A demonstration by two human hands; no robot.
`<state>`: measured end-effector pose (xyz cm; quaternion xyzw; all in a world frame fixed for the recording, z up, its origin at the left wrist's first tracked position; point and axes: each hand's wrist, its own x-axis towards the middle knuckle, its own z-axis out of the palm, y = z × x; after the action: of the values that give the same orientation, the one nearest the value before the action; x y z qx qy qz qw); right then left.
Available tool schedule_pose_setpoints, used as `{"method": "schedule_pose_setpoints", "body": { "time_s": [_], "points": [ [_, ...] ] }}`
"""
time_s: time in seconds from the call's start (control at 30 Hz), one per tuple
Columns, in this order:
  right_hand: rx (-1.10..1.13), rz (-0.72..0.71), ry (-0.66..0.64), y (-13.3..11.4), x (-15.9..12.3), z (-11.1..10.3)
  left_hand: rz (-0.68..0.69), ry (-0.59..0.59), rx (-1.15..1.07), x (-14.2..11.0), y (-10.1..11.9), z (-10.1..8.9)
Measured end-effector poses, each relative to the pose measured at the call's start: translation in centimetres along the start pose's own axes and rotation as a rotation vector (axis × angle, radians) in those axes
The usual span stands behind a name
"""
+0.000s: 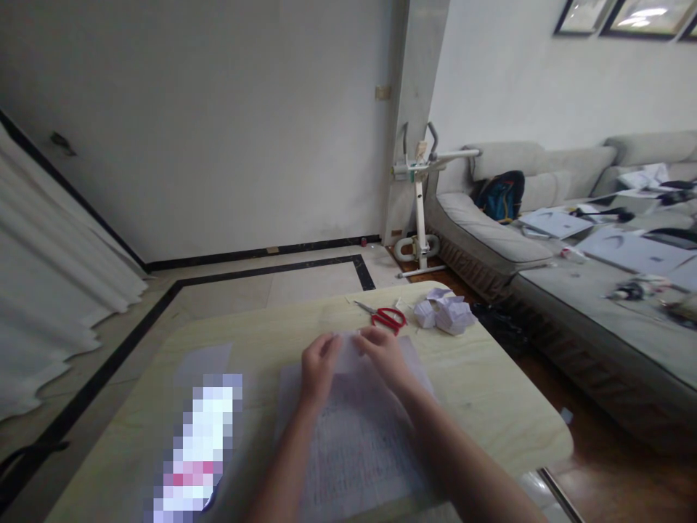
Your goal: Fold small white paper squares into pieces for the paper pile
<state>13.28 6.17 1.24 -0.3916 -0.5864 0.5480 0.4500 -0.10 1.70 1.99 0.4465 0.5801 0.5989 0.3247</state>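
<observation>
Both hands meet over a small white piece of paper (346,354) above the table. My left hand (319,365) pinches its left side, and my right hand (382,354) pinches its right side near the top. Under my hands and forearms lies a larger sheet of paper (353,454) covered in writing, partly hidden by my arms. Just beyond my right hand rest scissors (388,318) with red handles, their blades pointing left. Crumpled or folded white paper (445,312) sits to the right of them.
The pale wooden table (490,407) has rounded corners. At its left lie a pixelated bright phone-like object (196,443) and a pale paper sheet (202,363). A grey sofa (490,240) holding a backpack (501,196) stands right, beside white exercise equipment (419,211).
</observation>
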Motion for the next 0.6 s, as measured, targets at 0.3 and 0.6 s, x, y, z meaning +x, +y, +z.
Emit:
{"method": "schedule_pose_setpoints", "body": {
  "time_s": [0.3,0.6],
  "points": [
    [-0.044,-0.010,-0.001,0.18,0.04,-0.04,-0.023,-0.001,-0.031,-0.05,0.39,0.10],
    [-0.057,-0.029,0.004,0.16,-0.12,0.13,0.037,0.021,-0.027,0.12,-0.27,0.16]
  ]
}}
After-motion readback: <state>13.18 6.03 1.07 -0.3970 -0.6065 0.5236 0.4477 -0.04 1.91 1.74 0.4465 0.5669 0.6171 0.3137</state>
